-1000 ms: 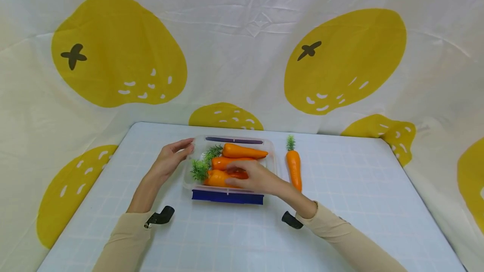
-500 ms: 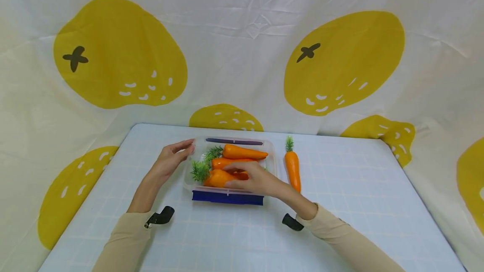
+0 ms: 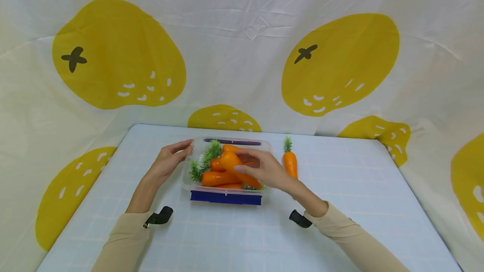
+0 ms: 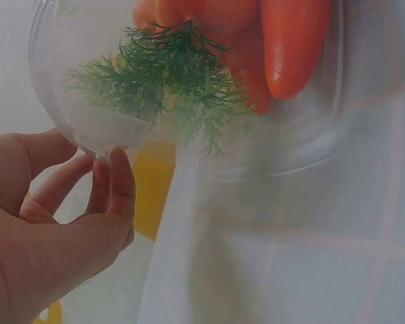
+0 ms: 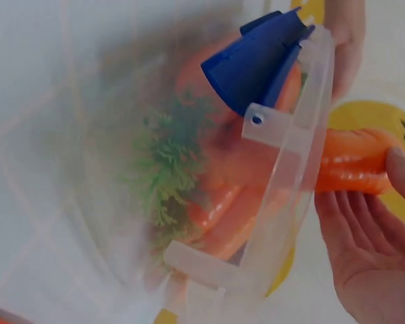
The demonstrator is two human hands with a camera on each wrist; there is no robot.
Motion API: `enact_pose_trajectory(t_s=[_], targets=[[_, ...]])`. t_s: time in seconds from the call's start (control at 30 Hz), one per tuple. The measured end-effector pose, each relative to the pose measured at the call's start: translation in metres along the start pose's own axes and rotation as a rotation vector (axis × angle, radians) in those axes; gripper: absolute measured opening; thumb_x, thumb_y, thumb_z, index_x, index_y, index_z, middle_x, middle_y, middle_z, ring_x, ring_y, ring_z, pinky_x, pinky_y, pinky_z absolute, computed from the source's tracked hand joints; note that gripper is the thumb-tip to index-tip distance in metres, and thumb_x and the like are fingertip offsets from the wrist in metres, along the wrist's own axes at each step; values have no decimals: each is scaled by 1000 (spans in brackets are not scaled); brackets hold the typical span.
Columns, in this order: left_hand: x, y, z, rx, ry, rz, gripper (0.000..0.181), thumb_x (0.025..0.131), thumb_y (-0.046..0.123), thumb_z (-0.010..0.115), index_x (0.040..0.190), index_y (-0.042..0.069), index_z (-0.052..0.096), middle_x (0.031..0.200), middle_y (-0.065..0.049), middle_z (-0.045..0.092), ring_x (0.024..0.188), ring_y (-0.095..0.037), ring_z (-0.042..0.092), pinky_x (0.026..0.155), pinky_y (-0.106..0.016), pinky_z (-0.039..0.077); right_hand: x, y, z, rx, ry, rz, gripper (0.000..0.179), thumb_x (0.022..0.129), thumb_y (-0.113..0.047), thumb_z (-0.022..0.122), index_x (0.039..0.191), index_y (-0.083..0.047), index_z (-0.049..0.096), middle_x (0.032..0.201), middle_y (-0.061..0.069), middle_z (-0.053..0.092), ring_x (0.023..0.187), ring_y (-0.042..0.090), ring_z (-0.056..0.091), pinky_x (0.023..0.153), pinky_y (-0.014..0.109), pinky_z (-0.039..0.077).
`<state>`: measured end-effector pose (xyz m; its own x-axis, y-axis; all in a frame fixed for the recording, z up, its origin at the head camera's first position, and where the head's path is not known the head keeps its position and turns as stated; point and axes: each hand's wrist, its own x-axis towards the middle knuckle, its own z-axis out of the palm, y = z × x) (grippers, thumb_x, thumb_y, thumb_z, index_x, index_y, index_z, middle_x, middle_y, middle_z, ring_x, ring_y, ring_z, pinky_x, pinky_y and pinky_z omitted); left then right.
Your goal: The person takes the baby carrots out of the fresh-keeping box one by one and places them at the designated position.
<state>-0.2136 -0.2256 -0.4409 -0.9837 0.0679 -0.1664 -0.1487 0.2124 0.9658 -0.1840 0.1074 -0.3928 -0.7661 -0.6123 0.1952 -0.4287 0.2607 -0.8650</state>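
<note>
A clear plastic container [image 3: 186, 179] with blue latches holds several orange carrots [image 3: 215, 179] with green leafy tops. My left hand [image 3: 169, 160] pinches the container's left edge; in the left wrist view the fingertips of the left hand [image 4: 74, 202] meet at the rim. My right hand [image 3: 264, 169] grips one carrot [image 3: 242, 172], which is tilted and lifted over the others, its thick end up and to the left. In the right wrist view the thumb and fingers of the right hand [image 5: 378, 250] hold the carrot [image 5: 354, 162] above the rim.
Another carrot [image 3: 290, 163] lies on the white gridded table [image 3: 351, 196], right of the container. A blue latch [image 3: 225, 197] hangs folded out at the container's front. Behind the table hangs a white cloth [image 3: 234, 53] printed with yellow fruit.
My right hand has raised a carrot from the container's front part, moving slightly up, and the carrot has turned to a slant. The left hand stays at the container's edge.
</note>
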Motion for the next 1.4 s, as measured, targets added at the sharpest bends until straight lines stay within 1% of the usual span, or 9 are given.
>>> enact_pose_trajectory(t_s=[0.13, 0.3, 0.4, 0.6, 0.8, 1.03, 1.23, 1.33, 1.4], targets=[[0, 0, 1, -6, -2, -5, 54, 104, 33, 63, 151, 8, 52, 152, -15, 52, 121, -12, 53, 106, -27, 45, -2, -3, -8, -3, 69, 13, 44, 96, -12, 74, 138, -2, 62, 132, 12, 67, 115, 26, 67, 94, 34, 57], [-1, 2, 2, -17, -2, -13, 56, 104, 33, 63, 152, 7, 51, 153, -14, 51, 126, -15, 51, 115, -38, 40, -5, -8, -20, 17, 142, 38, 45, 97, -12, 73, 139, -2, 61, 131, 14, 67, 113, 27, 68, 90, 31, 59], [-2, 3, 3, -12, -2, -15, 57, 104, 33, 63, 152, 6, 50, 154, -15, 49, 129, -19, 49, 117, -42, 37, -7, -11, -28, 31, 187, 66, 47, 97, -15, 74, 140, -3, 60, 129, 14, 67, 113, 28, 68, 89, 29, 58], [-2, 2, 3, -21, 1, -28, 56, 104, 33, 64, 153, 8, 50, 155, -14, 49, 134, -23, 46, 119, -45, 35, -12, -16, -44, 28, 261, 118, 49, 97, -21, 74, 141, -5, 59, 128, 13, 67, 114, 28, 68, 90, 30, 58], [-1, 1, 3, -28, -2, -38, 57, 103, 35, 65, 153, 10, 51, 154, -13, 49, 131, -18, 48, 118, -42, 36, -24, -11, -62, 45, 325, 154, 48, 98, -24, 73, 141, -7, 59, 127, 13, 68, 114, 27, 69, 88, 30, 59], [-2, 1, 2, -47, -1, -11, 56, 104, 32, 64, 153, 9, 50, 153, -16, 50, 112, -1, 56, 108, -29, 44, -44, 3, -81, 80, 394, 187, 50, 98, -23, 73, 142, -4, 57, 127, 18, 66, 108, 19, 70, 85, 31, 60], [-3, 2, 2, -50, -2, -11, 57, 104, 32, 64, 153, 8, 49, 154, -17, 49, 111, 0, 56, 108, -29, 45, -62, 18, -96, 88, 468, 245, 54, 99, -26, 72, 144, -2, 54, 130, 21, 63, 102, 9, 70, 85, 30, 59], [-1, 1, 2, -56, -1, -8, 57, 103, 32, 64, 152, 7, 50, 154, -17, 49, 111, -1, 57, 103, -22, 46, -73, 29, -100, 76, 497, 267, 55, 100, -27, 71, 145, -1, 53, 130, 23, 62, 101, 7, 69, 85, 29, 59], [-1, 0, 2, -50, -3, -3, 57, 103, 32, 65, 152, 6, 50, 153, -17, 50, 112, -2, 56, 103, -22, 46, -81, 36, -101, 60, 512, 279, 56, 100, -28, 70, 146, -2, 53, 130, 23, 61, 101, 5, 69, 85, 30, 59]])
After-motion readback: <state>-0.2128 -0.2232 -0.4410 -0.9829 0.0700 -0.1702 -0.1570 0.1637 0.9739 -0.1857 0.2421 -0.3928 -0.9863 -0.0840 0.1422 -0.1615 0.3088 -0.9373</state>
